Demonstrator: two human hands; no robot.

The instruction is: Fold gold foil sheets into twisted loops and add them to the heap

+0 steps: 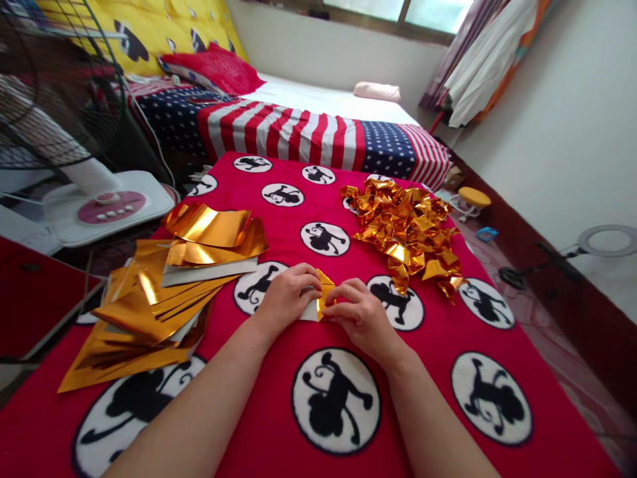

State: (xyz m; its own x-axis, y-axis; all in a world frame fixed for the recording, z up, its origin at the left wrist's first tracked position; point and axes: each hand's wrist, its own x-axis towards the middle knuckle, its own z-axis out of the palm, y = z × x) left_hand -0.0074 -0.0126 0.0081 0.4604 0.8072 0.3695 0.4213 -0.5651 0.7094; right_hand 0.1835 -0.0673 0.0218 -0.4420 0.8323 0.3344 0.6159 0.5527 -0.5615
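A small sheet of gold foil paper [326, 287], partly folded with its pale back showing on the left, lies on the red cloth [408, 405] between my hands. My left hand [291, 292] grips its left side, fingers curled over the top. Thumb and fingers of my right hand [359, 309] pinch its right edge. To the left lies a loose, fanned pile of flat gold foil sheets [144, 295]. Farther off on the right is a heap of folded gold foil pieces [408, 226].
A fan base [107, 206] stands beyond the table's left edge. Behind the table is a bed with a flag-patterned cover [298, 136] and a red pillow [219, 70]. On the floor at right are a yellow-topped stool [474, 196] and a ring-shaped stand [607, 240].
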